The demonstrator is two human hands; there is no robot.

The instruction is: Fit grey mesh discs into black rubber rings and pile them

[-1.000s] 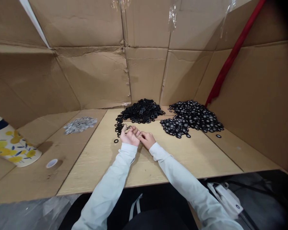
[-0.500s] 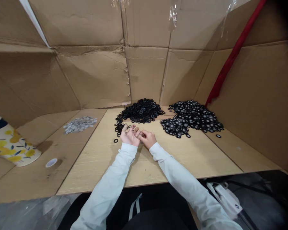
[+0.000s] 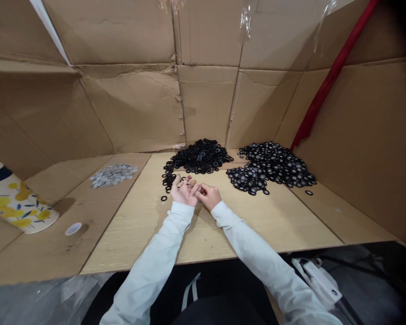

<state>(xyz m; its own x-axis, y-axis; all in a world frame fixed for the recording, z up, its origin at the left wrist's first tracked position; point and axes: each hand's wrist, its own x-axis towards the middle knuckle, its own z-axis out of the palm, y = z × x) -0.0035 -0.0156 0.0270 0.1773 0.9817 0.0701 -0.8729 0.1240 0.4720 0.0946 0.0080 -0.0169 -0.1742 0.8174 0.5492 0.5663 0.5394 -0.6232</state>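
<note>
My left hand (image 3: 184,192) is palm up over the board, just in front of the black rings, its fingers curled inward. Against its fingertips, my right hand (image 3: 208,196) is closed in a pinch. What lies between the fingers of either hand is too small to make out. Behind them rises a heap of black rings (image 3: 203,155), with looser rings trailing down its left side. One single black ring (image 3: 164,198) lies left of my left hand. To the right spreads a pile of black rings with pale centres (image 3: 277,163).
Pale flat discs (image 3: 114,175) are heaped at the left. A floral container (image 3: 23,203) and a small white round item (image 3: 73,229) stand nearer the left edge. Cardboard walls (image 3: 131,108) enclose the board (image 3: 149,225), and red cloth (image 3: 328,90) hangs at right.
</note>
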